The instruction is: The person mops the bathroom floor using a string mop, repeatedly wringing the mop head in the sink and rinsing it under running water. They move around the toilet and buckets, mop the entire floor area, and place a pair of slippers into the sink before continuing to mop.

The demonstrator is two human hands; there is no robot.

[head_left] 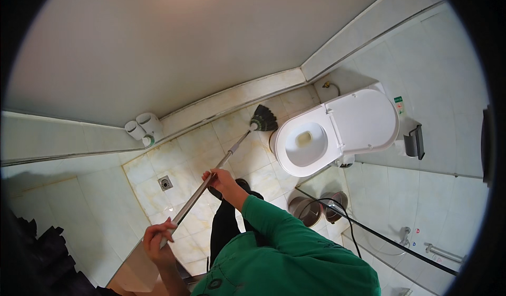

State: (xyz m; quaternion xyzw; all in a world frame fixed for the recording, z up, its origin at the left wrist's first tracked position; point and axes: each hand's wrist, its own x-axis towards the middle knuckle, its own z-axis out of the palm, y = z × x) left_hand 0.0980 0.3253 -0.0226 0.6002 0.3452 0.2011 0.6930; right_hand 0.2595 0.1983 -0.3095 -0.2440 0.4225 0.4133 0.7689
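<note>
A long metal-handled mop (202, 187) runs diagonally from lower left to the middle of the head view. Its dark, stringy head (264, 118) rests on the tiles, just left of the toilet. My left hand (159, 239) is wrapped around the upper end of the handle. Farther down, around the middle of the pole, the fingers of my right hand (219, 181) close on it, with the green-sleeved arm reaching across. The white toilet (307, 144) stands with its lid up and its seat down; the bowl holds yellowish water.
Beside the left wall ledge stand white containers (149, 123). A square floor drain (165, 183) lies left of my feet. Brown bins (305, 210) sit below the toilet near a glass edge and a dark cable. A black paper holder (414, 141) is on the right wall.
</note>
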